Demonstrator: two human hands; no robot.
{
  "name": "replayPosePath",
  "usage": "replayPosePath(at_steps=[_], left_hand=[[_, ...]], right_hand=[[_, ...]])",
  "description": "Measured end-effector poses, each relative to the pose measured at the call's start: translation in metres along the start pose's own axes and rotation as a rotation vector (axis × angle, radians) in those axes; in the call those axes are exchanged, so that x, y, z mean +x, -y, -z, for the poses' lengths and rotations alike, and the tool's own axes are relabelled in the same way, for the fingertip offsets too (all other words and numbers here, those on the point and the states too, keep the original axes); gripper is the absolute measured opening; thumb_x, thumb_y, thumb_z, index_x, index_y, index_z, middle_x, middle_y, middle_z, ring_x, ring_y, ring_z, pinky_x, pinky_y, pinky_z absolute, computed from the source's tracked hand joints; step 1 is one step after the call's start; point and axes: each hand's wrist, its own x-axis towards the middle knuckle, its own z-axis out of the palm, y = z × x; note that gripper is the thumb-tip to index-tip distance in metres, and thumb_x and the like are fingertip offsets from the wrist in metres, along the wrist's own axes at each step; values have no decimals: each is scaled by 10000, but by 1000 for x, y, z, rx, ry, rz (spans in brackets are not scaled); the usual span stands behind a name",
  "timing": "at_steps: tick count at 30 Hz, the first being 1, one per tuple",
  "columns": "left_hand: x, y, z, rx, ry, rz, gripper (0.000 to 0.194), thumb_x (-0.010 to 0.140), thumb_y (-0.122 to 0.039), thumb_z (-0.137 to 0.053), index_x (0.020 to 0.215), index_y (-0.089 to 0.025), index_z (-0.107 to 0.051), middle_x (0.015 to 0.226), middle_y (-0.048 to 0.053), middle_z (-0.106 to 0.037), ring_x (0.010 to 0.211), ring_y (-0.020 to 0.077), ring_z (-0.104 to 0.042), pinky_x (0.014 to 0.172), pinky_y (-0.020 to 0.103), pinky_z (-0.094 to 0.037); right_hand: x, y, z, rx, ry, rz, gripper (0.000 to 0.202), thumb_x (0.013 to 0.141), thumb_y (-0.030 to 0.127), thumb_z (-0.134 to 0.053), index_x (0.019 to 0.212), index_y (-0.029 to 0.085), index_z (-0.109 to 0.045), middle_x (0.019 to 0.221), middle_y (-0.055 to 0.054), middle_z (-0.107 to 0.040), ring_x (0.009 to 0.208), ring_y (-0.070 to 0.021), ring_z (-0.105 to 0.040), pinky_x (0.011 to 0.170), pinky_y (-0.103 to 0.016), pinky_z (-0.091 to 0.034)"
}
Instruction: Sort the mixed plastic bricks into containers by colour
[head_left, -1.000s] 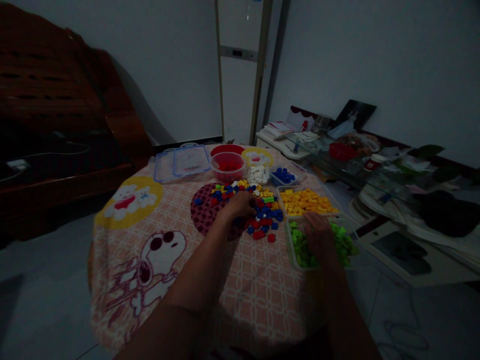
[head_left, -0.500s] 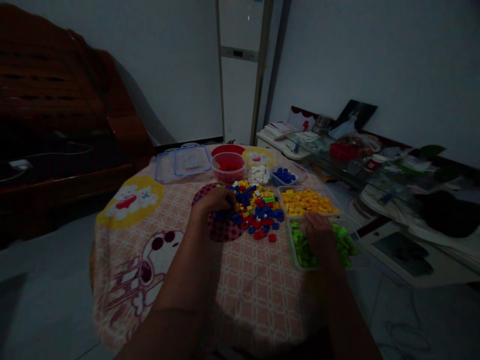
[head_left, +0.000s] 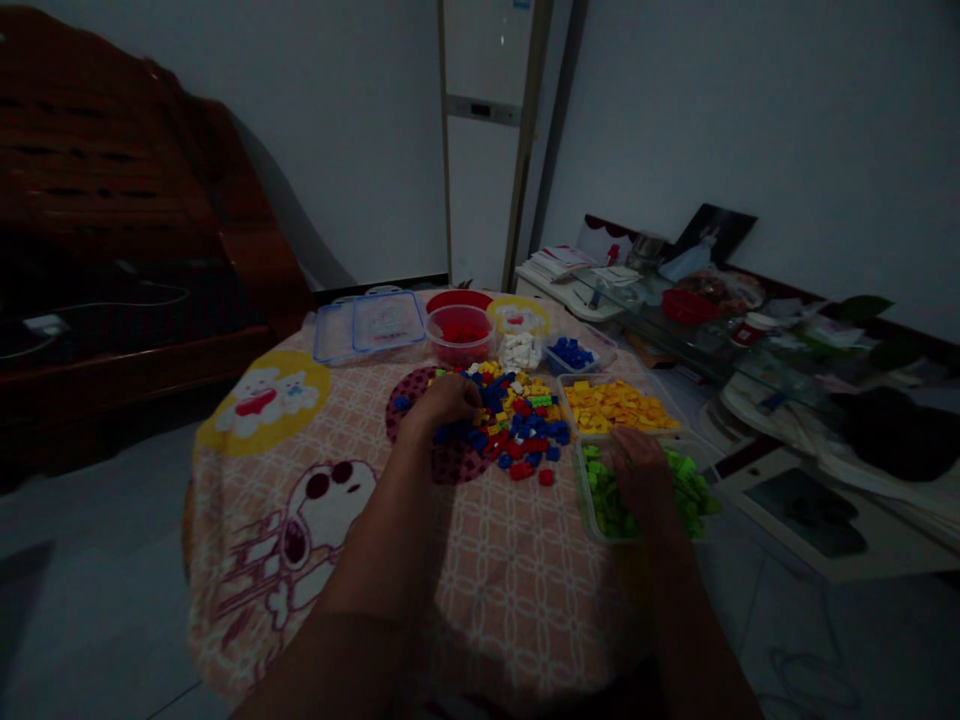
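Note:
A mixed heap of toy building bricks point(head_left: 529, 425), in blue, red, yellow, white and green, lies on the tablecloth. At the heap's left side is my left hand point(head_left: 448, 400), its fingers curled closed among the bricks; whatever they pinch is hidden. My right hand point(head_left: 641, 468) reaches over a clear box of green bricks point(head_left: 686, 490), fingers loosely apart near the box's far rim, with no brick visible in them. Touching that box on the far side is a box of yellow bricks point(head_left: 619, 405).
Beyond the heap stand a round tub of red bricks point(head_left: 460, 345), a pile of white bricks point(head_left: 520, 350) and a box of blue bricks point(head_left: 570, 354). Blue-edged lids point(head_left: 369, 328) lie at the back left. A cluttered glass-topped stand point(head_left: 675, 320) is to the right.
The view has shifted slightly. My left hand has moved a little to the right over the heap, its fingers still curled. My right hand stays over the green bricks.

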Motion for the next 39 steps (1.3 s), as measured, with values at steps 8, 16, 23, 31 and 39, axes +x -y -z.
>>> replayPosePath(at_steps=[8,16,23,31,39], left_hand=[[-4,7,8,-160,-42,-33,157,641,-270,-746,749,-156,-740,675,5,-716,637,134,-622,601,208,-436],[16,-39,-33,-642,-159,-86,275,668,-269,-719,897,-116,-726,674,-1,-679,608,126,-608,575,215,-468],[24,-105,-102,-1047,-80,-262,456,729,-186,-702,1180,-124,-683,1094,114,-738,972,205,-706,869,324,-554],[16,-64,-42,-436,-214,-176,237,758,-190,-653,952,-134,-778,823,43,-761,790,183,-685,764,264,-520],[1,-16,1,61,-172,35,187,703,-129,-651,818,-160,-796,751,40,-758,755,191,-676,689,239,-470]], right_hand=[[1,0,0,0,-35,22,325,886,193,-451,1098,169,-695,1148,-147,-711,1093,-280,-617,1023,-480,-466],[1,0,-1,16,-27,12,339,893,206,-441,1113,166,-695,1142,-149,-708,1090,-282,-609,1025,-492,-460],[1,0,0,3,-21,26,349,902,203,-430,1136,167,-686,1169,-146,-702,1119,-275,-604,1032,-477,-456],[0,1,0,5,-25,12,340,895,194,-439,1118,160,-693,1149,-148,-710,1098,-280,-614,1031,-492,-461],[0,-1,-2,-1,-32,11,338,883,186,-448,1105,158,-702,1140,-147,-713,1095,-279,-614,1026,-488,-462]])
